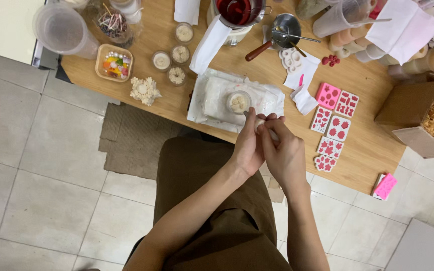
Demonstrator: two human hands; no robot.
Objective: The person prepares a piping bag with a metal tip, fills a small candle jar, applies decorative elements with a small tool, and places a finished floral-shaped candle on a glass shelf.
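Here the left hand (248, 145) and the right hand (283, 153) are pressing together just over the near edge of the wooden table (362, 150), fingers curled around a small pale object (263, 122) that is mostly hidden between them, so its shape is staying hard to make out; both hands are closing on it, thumbs and fingertips meeting at the top, while the forearms are rising from the bottom of the view and converging above a brown apron. Just beyond the fingertips a small glass jar (238, 103) with a pale filling is sitting on a crumpled white cloth (212, 95). To the right of the hands, pink silicone moulds (335, 118) are lying in a loose row. Farther off, a cardboard box (418, 118) of straw-like shreds is being cut off by the right edge, and clear plastic cups are blurring at the top
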